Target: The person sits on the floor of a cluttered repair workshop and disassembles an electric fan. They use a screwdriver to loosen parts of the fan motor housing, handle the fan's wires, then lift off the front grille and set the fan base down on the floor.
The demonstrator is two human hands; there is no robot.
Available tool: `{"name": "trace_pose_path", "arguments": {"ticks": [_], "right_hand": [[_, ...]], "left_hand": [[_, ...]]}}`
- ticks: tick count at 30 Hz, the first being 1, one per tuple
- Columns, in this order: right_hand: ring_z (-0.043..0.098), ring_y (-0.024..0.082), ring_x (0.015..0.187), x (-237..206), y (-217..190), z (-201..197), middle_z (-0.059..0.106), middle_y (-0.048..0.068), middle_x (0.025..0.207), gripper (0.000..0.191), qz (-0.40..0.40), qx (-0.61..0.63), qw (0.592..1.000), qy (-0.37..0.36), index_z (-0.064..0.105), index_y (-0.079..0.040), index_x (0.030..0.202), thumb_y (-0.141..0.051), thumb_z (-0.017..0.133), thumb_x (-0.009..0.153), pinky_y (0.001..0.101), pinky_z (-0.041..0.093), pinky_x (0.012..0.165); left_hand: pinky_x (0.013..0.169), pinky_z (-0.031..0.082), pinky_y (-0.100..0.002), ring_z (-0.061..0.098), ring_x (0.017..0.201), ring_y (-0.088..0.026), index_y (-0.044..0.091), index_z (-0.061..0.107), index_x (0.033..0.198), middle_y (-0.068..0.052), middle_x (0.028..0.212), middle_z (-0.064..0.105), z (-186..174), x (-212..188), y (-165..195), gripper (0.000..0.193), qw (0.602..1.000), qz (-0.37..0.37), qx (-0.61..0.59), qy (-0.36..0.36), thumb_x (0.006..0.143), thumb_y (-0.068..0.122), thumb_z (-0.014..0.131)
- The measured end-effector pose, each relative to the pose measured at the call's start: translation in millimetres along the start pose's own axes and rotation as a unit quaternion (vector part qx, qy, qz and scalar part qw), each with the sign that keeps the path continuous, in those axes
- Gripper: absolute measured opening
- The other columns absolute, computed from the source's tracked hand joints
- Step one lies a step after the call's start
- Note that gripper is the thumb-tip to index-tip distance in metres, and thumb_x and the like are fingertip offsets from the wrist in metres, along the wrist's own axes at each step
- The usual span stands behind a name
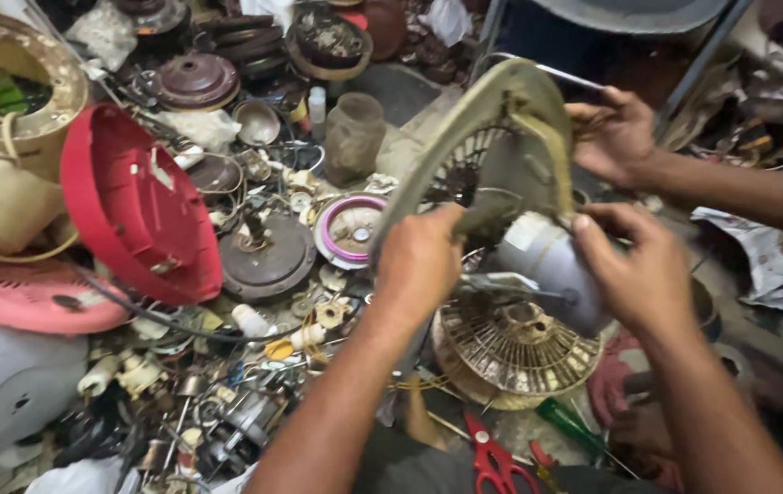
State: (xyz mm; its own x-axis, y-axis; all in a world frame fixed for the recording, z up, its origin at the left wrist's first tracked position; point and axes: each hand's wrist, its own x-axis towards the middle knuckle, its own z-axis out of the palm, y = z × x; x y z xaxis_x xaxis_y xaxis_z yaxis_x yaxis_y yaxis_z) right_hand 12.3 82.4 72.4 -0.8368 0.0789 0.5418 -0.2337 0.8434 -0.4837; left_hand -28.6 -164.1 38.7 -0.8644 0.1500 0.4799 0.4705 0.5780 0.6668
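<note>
My left hand [419, 265] is closed around the lower edge of a dirty yellowish fan guard [510, 128], which stands tilted upright at the centre. My right hand [638, 274] grips the grey motor housing [542, 261] attached behind that guard, fingers curled over its top. Another person's hand [613, 135] reaches in from the right and holds the guard's upper rim. Under the motor lies a round rusty wire grille [515, 352].
Fan parts crowd the floor: a red round cover [135, 206], a pink cover [35, 295], a dark motor disc [268, 258], a pink-ringed part [350, 229], a cloudy jar [353, 137]. Red scissors [492, 462] and a green screwdriver [570, 425] lie near me.
</note>
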Motion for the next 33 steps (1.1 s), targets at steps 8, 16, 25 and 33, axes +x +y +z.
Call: {"name": "trace_pose_path", "arguments": {"ticks": [8, 16, 25, 33], "right_hand": [[0.072, 0.019, 0.083, -40.0, 32.3, 14.5, 0.080, 0.012, 0.102, 0.046, 0.159, 0.032, 0.976, -0.145, 0.073, -0.007, 0.121, -0.030, 0.080, 0.082, 0.0345, 0.056, 0.077], [0.068, 0.010, 0.081, -64.9, 58.5, 70.8, 0.080, 0.007, 0.099, 0.038, 0.155, 0.115, 0.979, -0.072, 0.072, -0.005, 0.120, -0.023, 0.078, 0.087, 0.0271, 0.054, 0.071], [0.073, 0.013, 0.084, -52.4, 58.0, 47.4, 0.080, 0.009, 0.098, 0.033, 0.138, 0.073, 0.985, -0.069, 0.076, -0.004, 0.111, -0.023, 0.082, 0.084, 0.0306, 0.056, 0.075], [0.071, 0.017, 0.085, -118.7, 105.5, 41.0, 0.075, 0.013, 0.099, 0.026, 0.096, 0.019, 0.991, 0.086, 0.069, 0.000, 0.109, -0.020, 0.080, 0.096, 0.0310, 0.056, 0.078]], "left_hand": [[0.076, 0.060, -0.040, 0.075, 0.090, -0.030, 0.004, 0.069, 0.116, -0.016, 0.109, 0.074, 40.8, -87.8, 1.0, 0.031, 0.986, 0.158, 0.017, 0.053, 0.086, -0.001, 0.059], [0.085, 0.058, -0.040, 0.072, 0.101, -0.032, 0.000, 0.068, 0.126, -0.019, 0.125, 0.070, 52.6, -94.4, -41.3, 0.041, 0.978, 0.199, 0.059, 0.029, 0.086, 0.004, 0.058], [0.092, 0.043, -0.052, 0.062, 0.107, -0.035, 0.012, 0.063, 0.123, -0.015, 0.113, 0.067, 25.0, -110.4, -8.7, 0.040, 0.944, 0.125, 0.138, 0.274, 0.086, 0.021, 0.076], [0.094, 0.047, -0.046, 0.064, 0.106, -0.030, 0.012, 0.067, 0.116, -0.008, 0.110, 0.069, 56.6, -93.7, -33.1, 0.053, 0.992, -0.104, -0.015, 0.063, 0.075, 0.037, 0.090]]}}
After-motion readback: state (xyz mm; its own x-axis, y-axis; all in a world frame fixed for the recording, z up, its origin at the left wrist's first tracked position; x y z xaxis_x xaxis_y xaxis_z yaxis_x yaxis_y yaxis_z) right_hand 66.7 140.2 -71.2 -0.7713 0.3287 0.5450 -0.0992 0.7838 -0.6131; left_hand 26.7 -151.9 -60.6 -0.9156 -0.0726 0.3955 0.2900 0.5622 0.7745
